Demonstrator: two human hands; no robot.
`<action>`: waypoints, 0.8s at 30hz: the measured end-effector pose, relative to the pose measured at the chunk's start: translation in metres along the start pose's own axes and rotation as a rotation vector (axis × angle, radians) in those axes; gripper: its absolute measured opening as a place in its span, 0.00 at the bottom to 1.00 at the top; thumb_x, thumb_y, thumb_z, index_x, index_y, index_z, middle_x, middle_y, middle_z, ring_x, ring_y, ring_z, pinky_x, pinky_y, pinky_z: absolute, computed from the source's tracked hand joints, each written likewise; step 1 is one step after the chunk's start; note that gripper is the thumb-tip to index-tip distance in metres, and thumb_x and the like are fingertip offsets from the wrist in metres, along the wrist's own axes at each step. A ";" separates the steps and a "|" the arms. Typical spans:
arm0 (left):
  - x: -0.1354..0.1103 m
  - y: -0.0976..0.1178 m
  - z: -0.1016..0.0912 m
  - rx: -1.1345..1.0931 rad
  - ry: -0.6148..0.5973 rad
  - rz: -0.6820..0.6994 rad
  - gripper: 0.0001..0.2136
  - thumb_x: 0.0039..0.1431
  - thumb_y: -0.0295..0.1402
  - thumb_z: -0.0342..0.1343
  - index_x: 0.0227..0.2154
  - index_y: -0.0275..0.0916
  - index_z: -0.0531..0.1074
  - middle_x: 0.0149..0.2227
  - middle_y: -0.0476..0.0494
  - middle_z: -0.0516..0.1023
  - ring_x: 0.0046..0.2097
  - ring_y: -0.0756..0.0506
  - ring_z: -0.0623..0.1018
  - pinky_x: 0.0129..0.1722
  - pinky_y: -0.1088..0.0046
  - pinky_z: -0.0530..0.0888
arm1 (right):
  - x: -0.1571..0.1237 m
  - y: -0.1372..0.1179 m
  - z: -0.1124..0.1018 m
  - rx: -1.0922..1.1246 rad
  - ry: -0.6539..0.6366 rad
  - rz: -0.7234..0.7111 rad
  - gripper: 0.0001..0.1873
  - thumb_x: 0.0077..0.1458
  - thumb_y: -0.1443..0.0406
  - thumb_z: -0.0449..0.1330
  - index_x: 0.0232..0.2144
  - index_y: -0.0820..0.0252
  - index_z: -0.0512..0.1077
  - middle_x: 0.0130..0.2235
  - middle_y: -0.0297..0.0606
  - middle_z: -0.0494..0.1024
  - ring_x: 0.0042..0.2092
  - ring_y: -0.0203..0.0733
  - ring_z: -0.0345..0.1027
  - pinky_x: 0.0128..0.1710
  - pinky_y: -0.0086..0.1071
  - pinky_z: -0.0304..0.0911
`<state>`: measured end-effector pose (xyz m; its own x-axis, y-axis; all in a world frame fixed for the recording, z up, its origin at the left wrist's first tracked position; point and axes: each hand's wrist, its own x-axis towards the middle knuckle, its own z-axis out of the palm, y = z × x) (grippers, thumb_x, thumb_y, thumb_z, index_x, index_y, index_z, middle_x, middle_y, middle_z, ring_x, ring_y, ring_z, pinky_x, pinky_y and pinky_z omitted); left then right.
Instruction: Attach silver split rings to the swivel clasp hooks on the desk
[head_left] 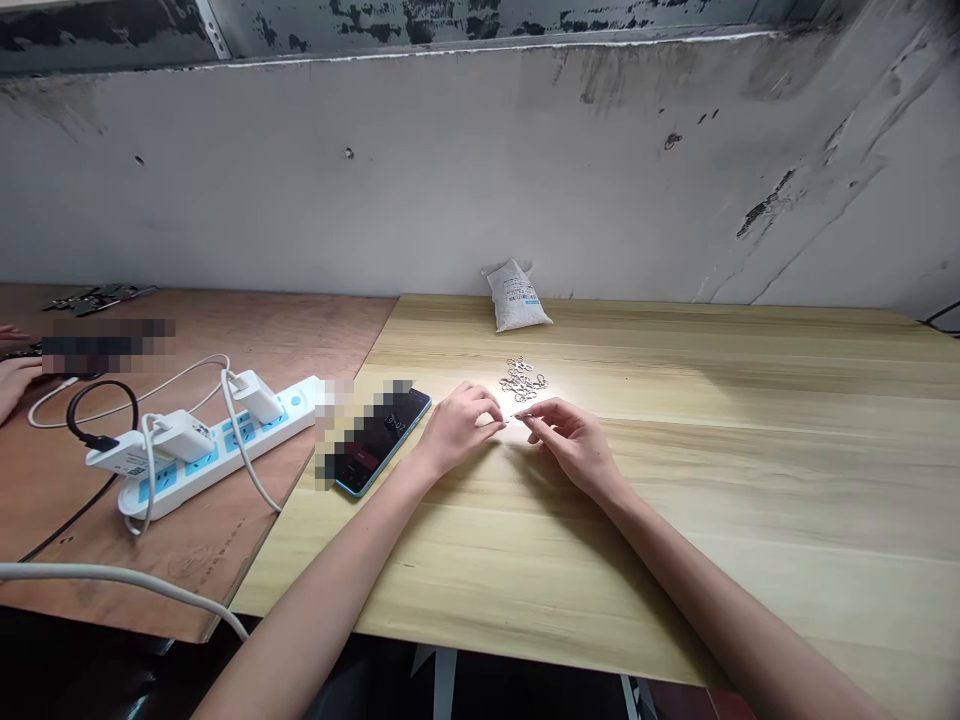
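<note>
My left hand (463, 428) is closed in a pinch just above the light wood table, thumb and index finger together. Facing it from the right, my right hand (574, 445) also pinches, with a tiny metal piece (519, 416) showing at its fingertips. The two sets of fingertips are very close to each other. Whatever the left fingers hold is too small to make out. Right behind the fingertips lies a loose pile of small shiny metal rings or clasps (520, 380); their exact kind is unclear.
A clear plastic bag with a printed label (517, 298) stands by the wall. Left of my hands lies a phone (386, 440). A white power strip (225, 440) with chargers and cables sits on the reddish table (247, 325). Another person's hand (15, 385) shows at the left edge.
</note>
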<state>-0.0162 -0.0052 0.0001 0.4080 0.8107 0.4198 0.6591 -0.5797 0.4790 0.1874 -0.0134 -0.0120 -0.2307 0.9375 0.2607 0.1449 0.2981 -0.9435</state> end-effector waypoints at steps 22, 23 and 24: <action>-0.001 0.008 -0.001 0.129 0.012 0.017 0.03 0.55 0.26 0.59 0.30 0.41 0.75 0.44 0.45 0.77 0.49 0.42 0.71 0.48 0.63 0.71 | -0.001 0.002 0.002 -0.080 -0.005 -0.019 0.15 0.55 0.52 0.62 0.33 0.58 0.77 0.32 0.39 0.80 0.28 0.37 0.71 0.25 0.31 0.66; -0.001 0.009 -0.002 0.145 0.016 0.019 0.03 0.55 0.26 0.60 0.30 0.41 0.75 0.44 0.45 0.77 0.50 0.41 0.71 0.49 0.62 0.70 | -0.001 0.001 0.002 -0.079 -0.007 -0.028 0.15 0.56 0.53 0.62 0.33 0.58 0.77 0.33 0.40 0.80 0.29 0.38 0.71 0.25 0.31 0.66; -0.001 0.009 -0.002 0.161 0.020 0.021 0.03 0.54 0.26 0.60 0.29 0.41 0.75 0.45 0.45 0.77 0.50 0.41 0.71 0.50 0.61 0.69 | -0.001 0.001 0.002 -0.083 -0.012 -0.038 0.14 0.56 0.53 0.61 0.33 0.57 0.77 0.34 0.40 0.80 0.29 0.38 0.72 0.25 0.31 0.66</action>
<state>-0.0115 -0.0113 0.0056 0.4113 0.7960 0.4440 0.7438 -0.5747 0.3413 0.1856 -0.0148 -0.0133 -0.2484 0.9233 0.2930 0.2150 0.3475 -0.9127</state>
